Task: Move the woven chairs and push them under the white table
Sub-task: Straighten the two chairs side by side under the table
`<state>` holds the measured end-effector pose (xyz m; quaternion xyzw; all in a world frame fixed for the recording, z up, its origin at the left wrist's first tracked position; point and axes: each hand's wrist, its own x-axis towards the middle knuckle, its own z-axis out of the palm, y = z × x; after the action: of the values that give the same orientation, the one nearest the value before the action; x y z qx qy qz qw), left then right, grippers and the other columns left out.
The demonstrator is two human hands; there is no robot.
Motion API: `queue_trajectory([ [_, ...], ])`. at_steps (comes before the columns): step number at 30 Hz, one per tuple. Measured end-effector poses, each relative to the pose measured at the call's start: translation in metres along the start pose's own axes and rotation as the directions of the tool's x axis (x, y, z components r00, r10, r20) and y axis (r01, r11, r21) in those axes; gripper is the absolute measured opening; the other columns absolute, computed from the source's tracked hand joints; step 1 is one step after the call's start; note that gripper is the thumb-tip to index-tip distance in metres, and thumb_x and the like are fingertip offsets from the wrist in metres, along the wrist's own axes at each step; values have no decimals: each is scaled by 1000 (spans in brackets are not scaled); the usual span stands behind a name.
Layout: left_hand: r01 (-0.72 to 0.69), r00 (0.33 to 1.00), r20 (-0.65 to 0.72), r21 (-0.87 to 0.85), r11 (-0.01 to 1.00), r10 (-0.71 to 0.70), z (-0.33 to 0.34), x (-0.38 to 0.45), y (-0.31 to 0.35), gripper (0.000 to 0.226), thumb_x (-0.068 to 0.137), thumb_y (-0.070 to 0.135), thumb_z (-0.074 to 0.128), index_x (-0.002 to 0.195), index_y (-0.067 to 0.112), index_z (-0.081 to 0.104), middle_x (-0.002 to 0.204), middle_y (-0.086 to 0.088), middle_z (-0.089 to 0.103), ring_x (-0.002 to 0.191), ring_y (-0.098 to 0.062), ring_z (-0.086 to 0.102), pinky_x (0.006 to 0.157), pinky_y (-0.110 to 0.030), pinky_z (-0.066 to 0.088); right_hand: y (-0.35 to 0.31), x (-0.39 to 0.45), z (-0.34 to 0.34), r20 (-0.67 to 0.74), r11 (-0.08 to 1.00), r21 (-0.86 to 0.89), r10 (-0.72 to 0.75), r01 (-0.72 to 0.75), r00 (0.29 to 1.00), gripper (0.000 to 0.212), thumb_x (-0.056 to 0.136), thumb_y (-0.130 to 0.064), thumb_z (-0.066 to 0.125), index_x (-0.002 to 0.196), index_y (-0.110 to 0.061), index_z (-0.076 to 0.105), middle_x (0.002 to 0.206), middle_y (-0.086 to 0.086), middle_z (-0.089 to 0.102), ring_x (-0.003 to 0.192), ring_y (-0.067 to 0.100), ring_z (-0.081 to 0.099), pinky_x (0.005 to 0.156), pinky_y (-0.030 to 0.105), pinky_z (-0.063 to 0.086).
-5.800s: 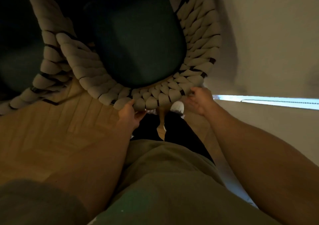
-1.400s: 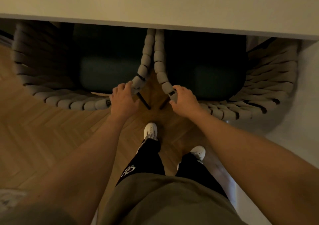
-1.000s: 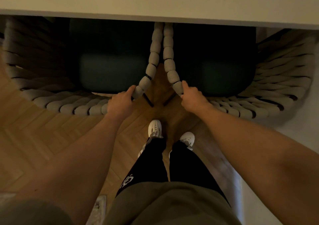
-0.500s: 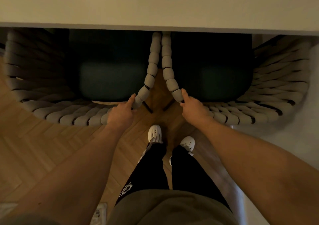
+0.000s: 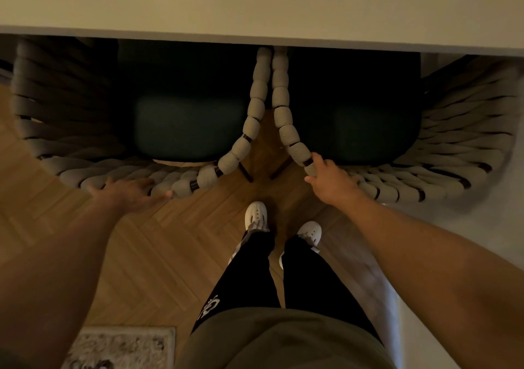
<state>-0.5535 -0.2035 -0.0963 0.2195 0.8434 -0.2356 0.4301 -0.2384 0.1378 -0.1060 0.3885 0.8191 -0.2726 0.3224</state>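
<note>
Two woven chairs with thick beige rope backs and dark green seat cushions stand side by side, their fronts hidden under the white table [image 5: 255,6]. The left chair [image 5: 85,153] and the right chair [image 5: 442,164] almost touch at their inner arms. My left hand [image 5: 127,191] lies flat with fingers spread against the outside of the left chair's back rim. My right hand [image 5: 330,180] holds the inner corner of the right chair's rope rim, its fingers curled over the rim.
Wooden herringbone floor [image 5: 158,255] lies beneath me. My two feet in white shoes [image 5: 256,215] stand between the chairs. A patterned rug corner [image 5: 119,349] shows at the lower left. A pale floor area or wall [image 5: 482,241] borders the right side.
My left hand has let go of the left chair's inner corner and slid left along the back rim, now spread flat. My right hand stays on the right chair.
</note>
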Motion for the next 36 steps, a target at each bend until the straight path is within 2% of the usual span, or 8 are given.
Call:
queue_trajectory([
  [5, 7, 1000, -26, 20, 1000, -6, 7, -17, 9, 114, 54, 106, 5, 147, 49, 37, 160, -2, 36, 144, -39, 30, 112, -69, 19, 1, 1, -3, 8, 1000, -27, 3, -3, 1000, 65, 101, -48, 43, 154, -35, 9, 151, 13, 37, 129, 43, 47, 100, 63, 42],
  [14, 51, 996, -65, -41, 998, -54, 24, -30, 20, 103, 67, 100, 15, 150, 43, 35, 162, -3, 32, 147, -42, 20, 113, -73, 10, 2, 0, -1, 14, 1000, 28, 1, -1, 1000, 64, 98, -49, 46, 151, -38, 11, 148, 12, 41, 126, 41, 50, 100, 64, 41],
  [18, -97, 985, -149, -84, 992, 84, 16, -44, 52, 101, 74, 95, 20, 157, 37, 23, 165, -5, 24, 150, -42, 14, 116, -70, 7, 1, 1, -3, 31, 998, 67, 5, -8, 1000, 66, 96, -50, 49, 150, -38, 14, 147, 12, 42, 128, 40, 48, 103, 65, 39],
  [21, -255, 949, -221, -111, 961, 226, 8, -44, 97, 110, 64, 96, 8, 157, 38, 20, 163, -5, 29, 149, -39, 21, 116, -68, 11, 0, 2, -2, 26, 998, 54, 13, -14, 1000, 69, 96, -51, 49, 152, -36, 13, 152, 12, 37, 134, 42, 43, 106, 66, 36],
  [23, -313, 935, -214, -125, 941, 283, 6, -41, 128, 103, 71, 94, 8, 158, 39, 14, 163, -5, 29, 148, -37, 25, 114, -71, 14, 0, 2, 1, 14, 999, 49, 15, -16, 1000, 68, 98, -50, 47, 154, -34, 12, 154, 12, 34, 134, 41, 43, 105, 65, 36],
  [26, -308, 943, -191, -206, 929, 271, 4, -34, 151, 82, 89, 79, 20, 157, 35, 17, 153, -7, 44, 137, -36, 42, 108, -72, 27, 0, 1, 1, 9, 1000, 28, 5, -5, 1000, 66, 100, -48, 44, 155, -31, 12, 153, 12, 35, 131, 41, 46, 102, 63, 40],
  [29, -298, 947, -209, -273, 915, 246, 4, -33, 151, 74, 91, 74, 21, 153, 35, 25, 137, -7, 55, 121, -34, 54, 100, -63, 42, 0, 0, 1, 0, 1000, 6, 6, -6, 1000, 65, 101, -48, 43, 155, -31, 13, 151, 12, 37, 129, 42, 48, 101, 62, 42],
  [36, -289, 945, -236, -281, 915, 226, 1, -42, 156, 65, 97, 67, 27, 153, 34, 28, 137, -6, 53, 120, -34, 54, 100, -60, 43, 0, -7, 3, 7, 1000, -25, 5, -5, 1000, 64, 102, -46, 41, 156, -30, 10, 157, 12, 31, 133, 43, 44, 103, 64, 38],
])
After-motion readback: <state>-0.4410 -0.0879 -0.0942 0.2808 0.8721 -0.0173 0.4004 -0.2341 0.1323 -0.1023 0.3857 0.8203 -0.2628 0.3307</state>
